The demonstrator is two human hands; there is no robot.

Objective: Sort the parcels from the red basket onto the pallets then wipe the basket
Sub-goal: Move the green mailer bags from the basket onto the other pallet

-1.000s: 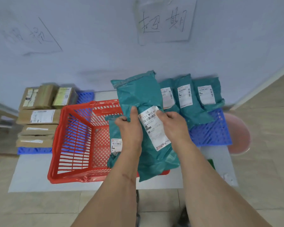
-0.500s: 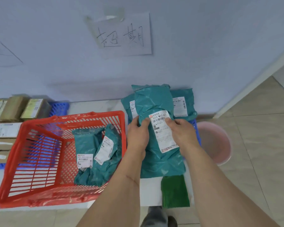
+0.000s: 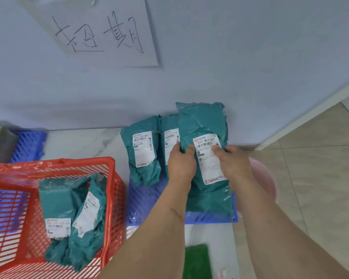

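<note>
A large teal parcel (image 3: 205, 125) with a white label lies over the right side of the blue pallet (image 3: 145, 202). My left hand (image 3: 180, 164) grips its left edge and my right hand (image 3: 233, 164) grips its right edge, thumbs on the label. Two more teal parcels (image 3: 142, 150) lean against the wall on the pallet to its left. The red basket (image 3: 113, 198) stands at the lower left with two teal parcels (image 3: 75, 214) inside.
A green cloth (image 3: 196, 262) lies on the white mat below the pallet. A pink bucket (image 3: 268, 184) stands to the right on the tiled floor. A second blue pallet (image 3: 28, 146) with a cardboard box is at the far left. A handwritten paper sign (image 3: 101, 31) hangs on the wall.
Both hands carried the large teal parcel right and away from the basket, then lowered it onto the blue pallet beside the other parcels. The view shifted right.
</note>
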